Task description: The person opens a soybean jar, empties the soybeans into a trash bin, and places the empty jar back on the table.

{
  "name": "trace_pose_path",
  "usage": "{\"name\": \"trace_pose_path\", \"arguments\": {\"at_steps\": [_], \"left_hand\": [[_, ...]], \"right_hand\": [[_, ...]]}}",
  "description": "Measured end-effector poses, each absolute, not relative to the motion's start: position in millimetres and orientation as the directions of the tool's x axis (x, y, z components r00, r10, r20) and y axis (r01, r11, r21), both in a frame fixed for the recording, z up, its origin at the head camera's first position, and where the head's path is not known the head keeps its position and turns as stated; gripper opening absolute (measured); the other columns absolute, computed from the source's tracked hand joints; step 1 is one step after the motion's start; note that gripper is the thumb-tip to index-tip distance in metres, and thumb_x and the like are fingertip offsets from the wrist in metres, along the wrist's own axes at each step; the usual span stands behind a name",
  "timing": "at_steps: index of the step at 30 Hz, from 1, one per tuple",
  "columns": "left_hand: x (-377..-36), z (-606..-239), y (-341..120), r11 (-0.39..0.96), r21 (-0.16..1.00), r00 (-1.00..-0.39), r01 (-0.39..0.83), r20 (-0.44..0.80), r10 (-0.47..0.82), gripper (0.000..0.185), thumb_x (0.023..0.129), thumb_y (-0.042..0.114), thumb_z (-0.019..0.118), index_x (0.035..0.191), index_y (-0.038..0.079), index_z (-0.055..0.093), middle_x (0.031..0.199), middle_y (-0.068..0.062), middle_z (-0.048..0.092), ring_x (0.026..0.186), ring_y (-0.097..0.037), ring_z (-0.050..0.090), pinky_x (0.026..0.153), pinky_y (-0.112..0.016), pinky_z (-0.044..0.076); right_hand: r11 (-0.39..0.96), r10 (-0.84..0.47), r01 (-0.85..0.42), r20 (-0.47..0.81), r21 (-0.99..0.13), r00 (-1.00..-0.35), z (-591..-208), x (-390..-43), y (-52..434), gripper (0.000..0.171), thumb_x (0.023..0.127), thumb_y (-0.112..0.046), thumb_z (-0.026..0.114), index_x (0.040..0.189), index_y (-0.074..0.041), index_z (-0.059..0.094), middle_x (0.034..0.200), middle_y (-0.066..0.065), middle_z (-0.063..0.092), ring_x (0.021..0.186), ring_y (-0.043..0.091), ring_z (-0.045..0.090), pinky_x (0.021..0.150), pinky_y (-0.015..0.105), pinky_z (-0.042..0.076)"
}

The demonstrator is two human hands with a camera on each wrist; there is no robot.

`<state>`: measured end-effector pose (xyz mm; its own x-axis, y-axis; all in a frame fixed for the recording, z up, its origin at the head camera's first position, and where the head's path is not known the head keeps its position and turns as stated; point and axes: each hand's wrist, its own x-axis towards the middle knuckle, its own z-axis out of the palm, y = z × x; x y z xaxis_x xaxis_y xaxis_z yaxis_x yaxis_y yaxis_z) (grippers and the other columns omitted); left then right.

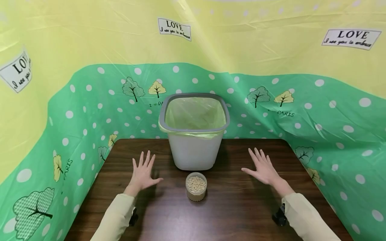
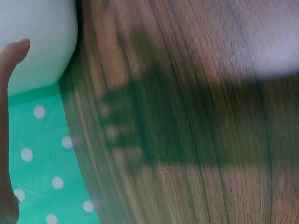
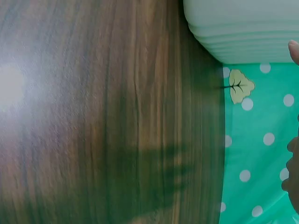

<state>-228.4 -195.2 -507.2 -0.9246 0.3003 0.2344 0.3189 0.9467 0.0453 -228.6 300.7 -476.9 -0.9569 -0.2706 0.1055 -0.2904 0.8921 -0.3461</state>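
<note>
A white bin (image 1: pixel 194 134) with a grey rim and a yellow-green liner stands at the back middle of the dark wooden table (image 1: pixel 235 207). In front of it sits a small clear jar (image 1: pixel 196 186) filled with pale round beans, with no lid on. My left hand (image 1: pixel 143 171) hovers flat over the table left of the jar, fingers spread and holding nothing. My right hand (image 1: pixel 263 166) does the same on the right side. In the left wrist view a finger (image 2: pixel 10 70) edges the frame beside the bin (image 2: pixel 37 42). The right wrist view shows the bin's (image 3: pixel 243 28) base and fingertips (image 3: pixel 293 50).
A green and yellow polka-dot plastic sheet (image 1: pixel 331 110) with tree prints walls in the table on the back and both sides. Bare wood lies between each hand and the jar, and along the front edge.
</note>
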Motion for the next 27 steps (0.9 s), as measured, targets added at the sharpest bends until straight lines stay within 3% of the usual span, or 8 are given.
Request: {"name": "trace_pose_path", "arguments": {"at_steps": [17, 22, 27], "left_hand": [[-206, -517, -151, 0.835, 0.138, -0.821, 0.532, 0.326, 0.469, 0.105, 0.065, 0.061, 0.068, 0.143, 0.004, 0.026, 0.149, -0.018, 0.015, 0.135, -0.038, 0.012, 0.1, -0.062, 0.022], [-202, -520, -136, 0.78, 0.184, -0.773, 0.599, 0.388, 0.502, 0.102, 0.065, 0.058, 0.07, 0.139, 0.0, 0.032, 0.144, -0.022, 0.025, 0.132, -0.04, 0.02, 0.099, -0.059, 0.026], [-199, -522, -117, 0.734, 0.252, -0.764, 0.63, 0.367, 0.53, 0.105, 0.067, 0.055, 0.071, 0.141, -0.003, 0.024, 0.142, -0.025, 0.027, 0.132, -0.039, 0.023, 0.103, -0.049, 0.029]], "right_hand": [[0.785, -0.334, -0.359, 0.144, -0.505, -0.931, -492, -202, 268, 0.089, 0.082, -0.046, 0.061, 0.147, -0.018, 0.007, 0.15, 0.015, 0.01, 0.137, 0.036, 0.004, 0.106, 0.057, 0.007], [0.749, -0.359, -0.398, 0.18, -0.529, -0.916, -502, -197, 252, 0.091, 0.08, -0.044, 0.066, 0.147, -0.019, 0.01, 0.15, 0.013, 0.015, 0.136, 0.034, 0.013, 0.104, 0.058, 0.013], [0.713, -0.36, -0.42, 0.221, -0.561, -0.906, -514, -191, 235, 0.093, 0.075, -0.046, 0.069, 0.146, -0.014, 0.019, 0.148, 0.011, 0.022, 0.133, 0.032, 0.024, 0.102, 0.055, 0.024]]}}
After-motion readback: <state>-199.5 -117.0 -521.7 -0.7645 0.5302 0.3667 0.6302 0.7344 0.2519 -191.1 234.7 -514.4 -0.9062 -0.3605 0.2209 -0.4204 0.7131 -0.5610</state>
